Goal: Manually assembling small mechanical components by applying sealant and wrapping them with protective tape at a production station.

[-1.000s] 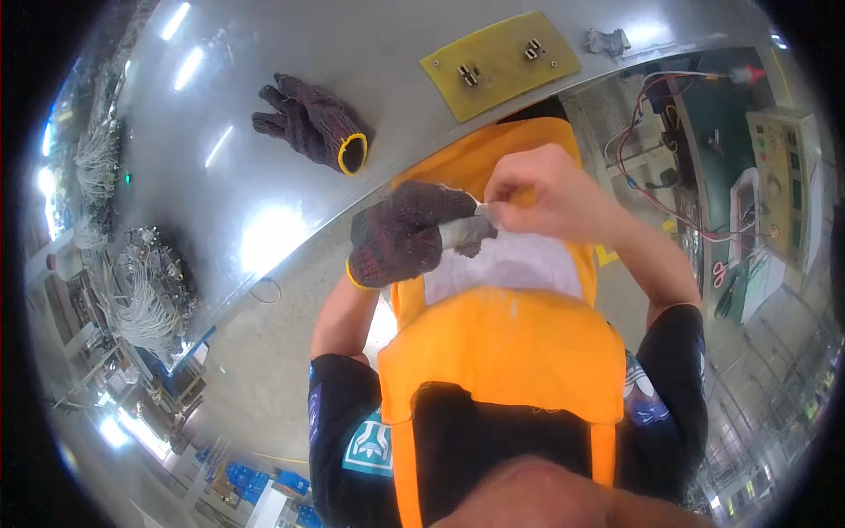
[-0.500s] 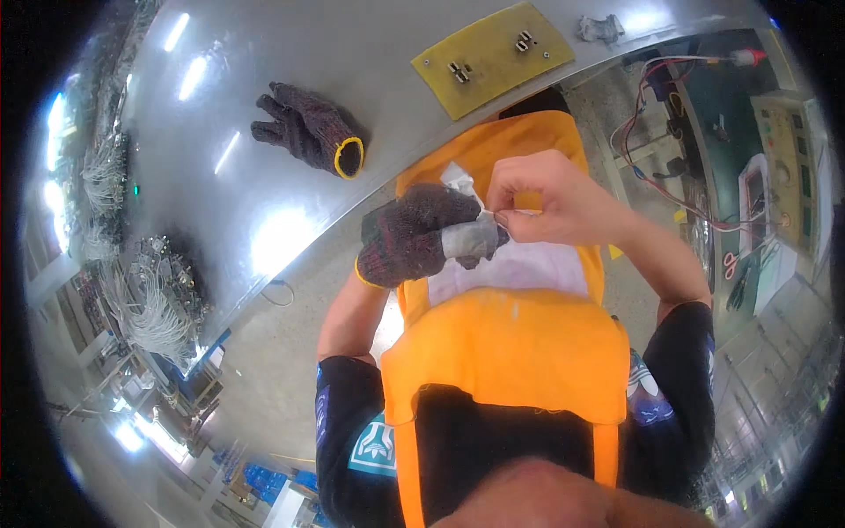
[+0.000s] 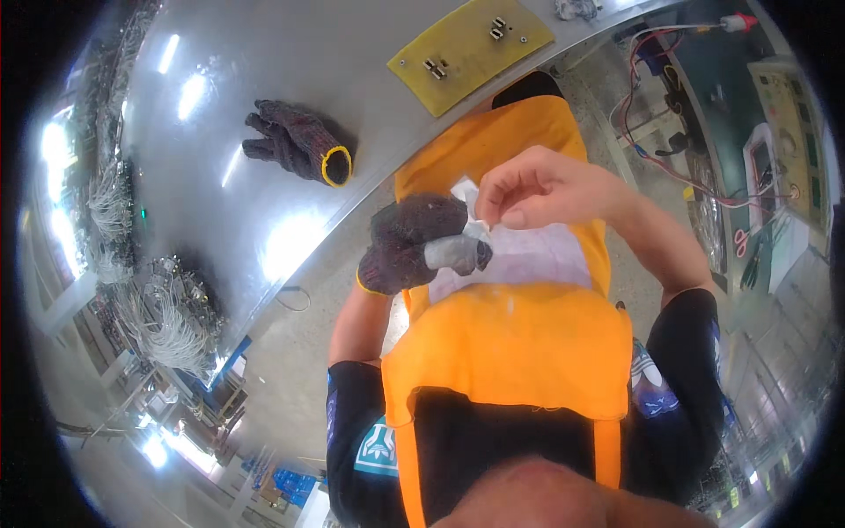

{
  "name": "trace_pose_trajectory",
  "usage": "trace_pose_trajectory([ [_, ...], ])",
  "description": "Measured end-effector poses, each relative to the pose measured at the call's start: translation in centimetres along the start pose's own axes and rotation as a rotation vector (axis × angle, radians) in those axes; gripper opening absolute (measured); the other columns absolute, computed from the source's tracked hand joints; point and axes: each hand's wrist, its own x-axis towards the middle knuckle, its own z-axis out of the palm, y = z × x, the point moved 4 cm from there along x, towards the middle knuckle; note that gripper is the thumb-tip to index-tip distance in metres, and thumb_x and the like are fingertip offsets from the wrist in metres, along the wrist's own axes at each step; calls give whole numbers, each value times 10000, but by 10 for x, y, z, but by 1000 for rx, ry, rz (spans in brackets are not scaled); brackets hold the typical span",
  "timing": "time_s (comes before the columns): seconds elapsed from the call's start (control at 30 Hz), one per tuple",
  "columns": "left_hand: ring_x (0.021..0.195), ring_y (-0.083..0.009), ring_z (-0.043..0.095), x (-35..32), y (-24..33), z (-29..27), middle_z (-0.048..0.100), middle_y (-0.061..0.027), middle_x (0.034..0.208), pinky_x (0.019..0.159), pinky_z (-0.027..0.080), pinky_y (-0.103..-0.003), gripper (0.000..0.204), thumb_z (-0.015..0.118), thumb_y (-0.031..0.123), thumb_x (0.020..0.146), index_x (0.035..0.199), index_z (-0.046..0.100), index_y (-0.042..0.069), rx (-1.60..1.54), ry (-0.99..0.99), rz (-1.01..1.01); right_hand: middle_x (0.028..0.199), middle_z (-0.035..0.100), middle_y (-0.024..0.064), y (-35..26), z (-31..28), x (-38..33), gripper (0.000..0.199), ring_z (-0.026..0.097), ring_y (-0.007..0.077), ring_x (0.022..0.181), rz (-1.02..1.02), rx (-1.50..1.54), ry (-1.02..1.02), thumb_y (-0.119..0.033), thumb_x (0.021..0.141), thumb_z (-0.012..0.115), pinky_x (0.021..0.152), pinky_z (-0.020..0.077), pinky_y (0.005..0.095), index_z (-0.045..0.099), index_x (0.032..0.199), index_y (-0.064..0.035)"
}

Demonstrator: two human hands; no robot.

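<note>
My left hand (image 3: 400, 246) wears a dark knit glove with a yellow cuff, its fingers curled closed in front of my apron. Grey tape (image 3: 447, 253) is wrapped around the gloved thumb. A crumpled white strip (image 3: 466, 192) sticks out at the gloved fingertips; whether they grip it is hidden. Bare, my right hand (image 3: 550, 189) has thumb and fingers pinched together at the strip's lower end. A second dark knit glove (image 3: 295, 141) lies on the metal table (image 3: 211, 62), its yellow-rimmed opening facing me.
A yellow plate (image 3: 471, 53) with small metal fittings lies at the table's near edge, beside a crumpled grey piece (image 3: 576, 9). Bundled white wires (image 3: 172, 321) are at the left. On the right are red-handled scissors (image 3: 741, 240), cables (image 3: 629, 132) and a panel device (image 3: 788, 123).
My right hand has shifted slightly up and away from the taped thumb. The grey tape now lies closer around that thumb. The table things appear shifted left as the view moved.
</note>
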Motion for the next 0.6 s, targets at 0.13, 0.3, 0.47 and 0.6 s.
trace_pose_trajectory([
  [0.13, 626, -266, 594, -3, -2, 2, 585, -90, 637, 582, 465, -330, 160, 715, 84, 645, 765, 627, 26, 261, 169, 153, 699, 580, 79, -7, 1, -3, 82, 562, 136, 662, -29, -531, 48, -58, 701, 592, 627, 443, 251, 559, 726, 13],
  [0.3, 669, -279, 599, 6, -4, 9, 611, -95, 741, 619, 468, -346, 171, 721, 117, 620, 748, 624, 57, -15, -45, -99, 666, 568, 124, -6, 5, -4, 106, 568, 204, 626, -114, -689, 43, -39, 627, 577, 592, 440, 289, 547, 707, 24],
  [0.47, 643, -262, 596, 1, -10, 12, 602, -80, 692, 592, 463, -339, 137, 726, 104, 613, 698, 624, 73, 115, 18, 163, 645, 567, 104, -1, -1, -1, 109, 549, 177, 592, -90, -530, -134, -34, 616, 575, 581, 426, 283, 553, 709, 18],
  [0.6, 672, -274, 600, -3, -11, 20, 612, -70, 712, 614, 466, -326, 187, 768, 143, 568, 696, 640, 94, 128, -145, 304, 649, 573, 72, 1, -6, -4, 85, 537, 141, 600, -70, -381, -189, -21, 646, 548, 591, 421, 268, 554, 723, 15],
])
